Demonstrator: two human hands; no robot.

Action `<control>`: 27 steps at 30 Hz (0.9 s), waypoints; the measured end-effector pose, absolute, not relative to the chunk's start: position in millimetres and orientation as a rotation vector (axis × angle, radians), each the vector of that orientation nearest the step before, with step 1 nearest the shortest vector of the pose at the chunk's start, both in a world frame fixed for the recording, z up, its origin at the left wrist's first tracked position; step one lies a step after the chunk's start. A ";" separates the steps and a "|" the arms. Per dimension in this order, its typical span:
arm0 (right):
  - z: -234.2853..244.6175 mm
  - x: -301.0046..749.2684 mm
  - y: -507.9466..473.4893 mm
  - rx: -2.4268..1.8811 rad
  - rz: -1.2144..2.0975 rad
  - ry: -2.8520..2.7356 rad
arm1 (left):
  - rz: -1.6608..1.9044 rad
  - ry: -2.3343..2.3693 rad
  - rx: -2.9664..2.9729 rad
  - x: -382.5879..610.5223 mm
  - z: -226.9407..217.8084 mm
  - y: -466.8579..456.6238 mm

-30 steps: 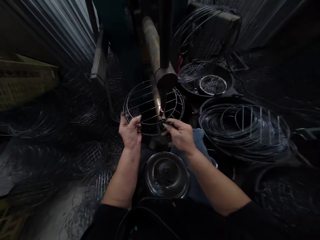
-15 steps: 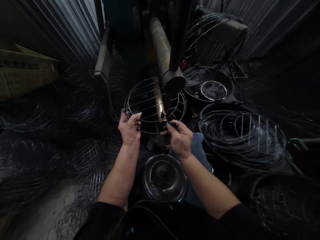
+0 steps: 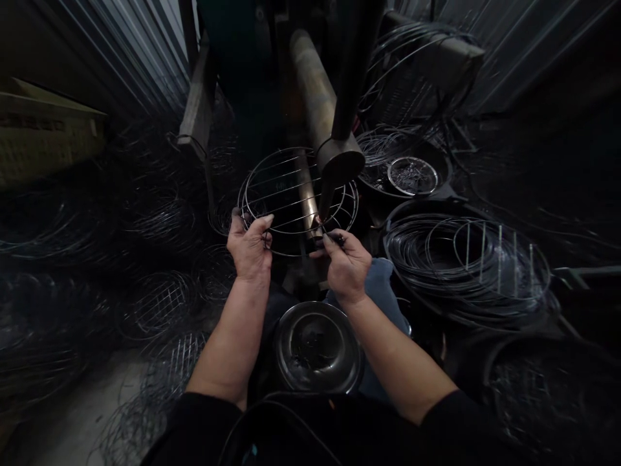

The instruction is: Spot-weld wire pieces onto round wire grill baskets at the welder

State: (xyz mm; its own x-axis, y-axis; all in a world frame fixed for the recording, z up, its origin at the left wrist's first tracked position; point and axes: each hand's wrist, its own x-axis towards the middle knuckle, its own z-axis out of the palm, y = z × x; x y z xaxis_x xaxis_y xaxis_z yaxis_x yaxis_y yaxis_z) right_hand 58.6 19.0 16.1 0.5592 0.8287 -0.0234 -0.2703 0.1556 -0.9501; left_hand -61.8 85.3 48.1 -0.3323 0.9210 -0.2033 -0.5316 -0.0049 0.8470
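A round wire rack [image 3: 279, 191] with parallel cross wires sits around the lower bar [image 3: 306, 194] of a spot-welding machine. At its near left rim, my left hand [image 3: 250, 249] is closed on the wire, thumb on top. My right hand [image 3: 348, 262] pinches a small dark piece at the near right rim, just below the upper electrode tip [image 3: 326, 202]; I cannot make out that piece fully. Tip and rack meet close to my right fingertips. A shiny metal bowl [image 3: 320, 382] with small dark bits inside rests in front of my body.
Wire rings fill a wide pan [image 3: 388, 226] on the right, a slatted rack lying on them. Behind it, a small bowl [image 3: 412, 176] of short pieces stands in another pan. Finished-looking wire racks [image 3: 162, 301] pile up on the left. The thick machine arm [image 3: 317, 97] extends overhead.
The view has shifted slightly. Both hands and the rack keep nearly the same place against the machine, with the right fingers still beside the electrode tip.
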 end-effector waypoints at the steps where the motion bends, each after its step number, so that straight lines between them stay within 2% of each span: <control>1: 15.5 58.9 19.5 -1.158 0.860 -0.593 | 1.609 1.089 0.505 -61.7 48.2 85.5; 23: 19.3 65.9 27.4 -1.094 1.017 -0.531 | 1.569 1.099 0.575 -63.3 48.4 86.7; 27: 17.9 93.6 1.5 -1.124 0.854 -0.462 | 1.519 1.157 0.597 -74.9 50.3 96.7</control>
